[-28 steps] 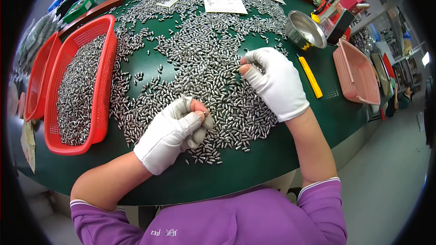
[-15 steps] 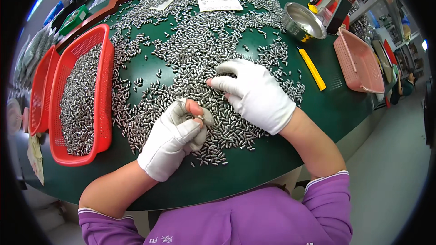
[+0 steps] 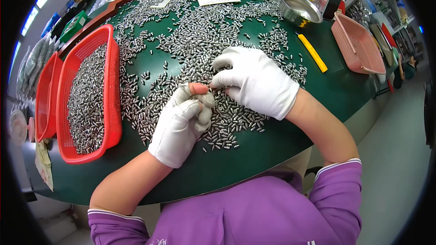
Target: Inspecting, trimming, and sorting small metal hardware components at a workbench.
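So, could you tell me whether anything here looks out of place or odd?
One thing: the left hand's white glove leaves a bare thumb tip exposed. The small metal parts lie spread across the green table.

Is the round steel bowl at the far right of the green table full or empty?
Empty, as far as it shows: the round steel bowl stands upright with bare shiny metal inside, while small silver metal pieces lie spread over the green table.

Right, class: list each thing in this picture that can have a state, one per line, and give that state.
left hand: gloved, closed on a bunch of small metal parts
right hand: gloved, fingertips at the left hand's parts
red basket: part-filled with metal parts
metal bowl: upright, looks empty
pink basket: looks empty
green table: strewn with metal parts
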The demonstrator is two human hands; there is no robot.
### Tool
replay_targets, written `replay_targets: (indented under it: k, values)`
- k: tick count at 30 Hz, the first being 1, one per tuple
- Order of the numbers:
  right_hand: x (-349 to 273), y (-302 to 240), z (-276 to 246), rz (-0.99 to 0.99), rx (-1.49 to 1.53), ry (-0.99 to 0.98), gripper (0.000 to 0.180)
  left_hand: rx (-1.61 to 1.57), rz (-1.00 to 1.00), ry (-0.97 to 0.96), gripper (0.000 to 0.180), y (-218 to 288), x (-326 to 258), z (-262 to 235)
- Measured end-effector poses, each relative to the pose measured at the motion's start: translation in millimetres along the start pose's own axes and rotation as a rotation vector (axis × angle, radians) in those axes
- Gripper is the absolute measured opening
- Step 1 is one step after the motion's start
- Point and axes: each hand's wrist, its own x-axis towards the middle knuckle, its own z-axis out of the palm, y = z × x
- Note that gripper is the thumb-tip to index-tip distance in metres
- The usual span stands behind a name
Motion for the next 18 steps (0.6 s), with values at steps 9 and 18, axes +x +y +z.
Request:
replay_targets:
  k: [9, 18]
  values:
    - [3, 2, -6, 0.060, -0.014, -0.081, 0.008, 0.022, -0.062, -0.014, 0.021, 4, 5, -2]
    - [12, -3, -22, 0.070, 0.075, 0.083, 0.010, 0.103, -0.093, 0.006, 0.018, 5, 4, 6]
